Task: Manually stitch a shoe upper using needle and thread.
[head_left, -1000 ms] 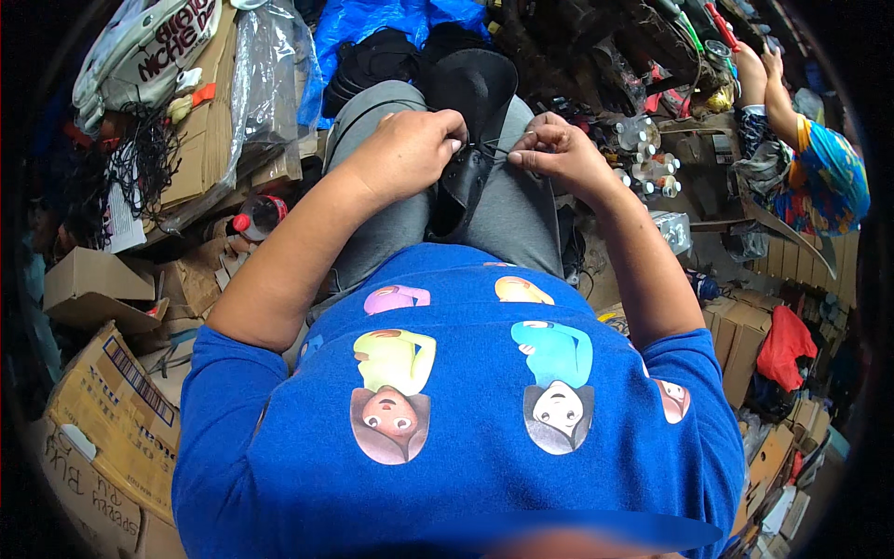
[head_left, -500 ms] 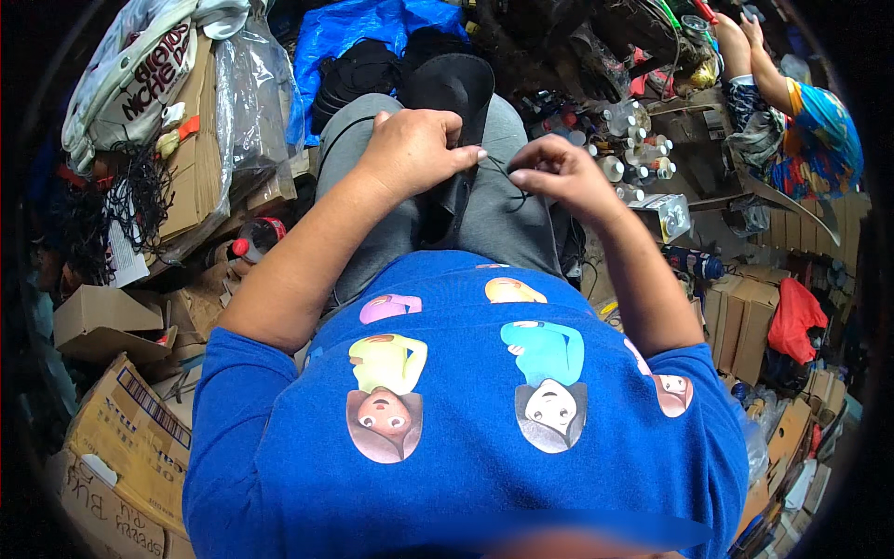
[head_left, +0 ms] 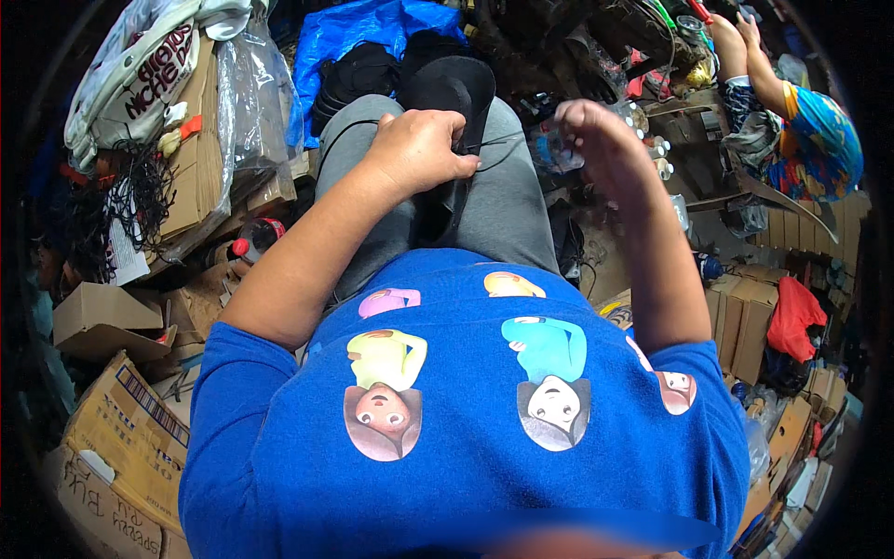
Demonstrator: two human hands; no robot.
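A black, smooth, rounded piece, perhaps part of a shoe, lies between my thighs on grey trousers. My left hand is closed on its near part, thumb toward the right; the fingers beneath are hidden. A thin black cord runs from beside that thumb toward my right hand. That hand is raised over the right side, fingers curled and somewhat blurred, seemingly gripping the cord, whose far end is hard to make out. Another dark line of cord loops across my left thigh.
Dark rounded pieces are stacked ahead on a blue plastic sheet. Small bottles stand to the right, near another person's arm in a colourful sleeve. Cardboard boxes and a red-capped bottle lie left.
My right hand has moved right and slightly up, away from the left, and the cord now stretches between them. My left hand has stayed nearly in place on the black piece.
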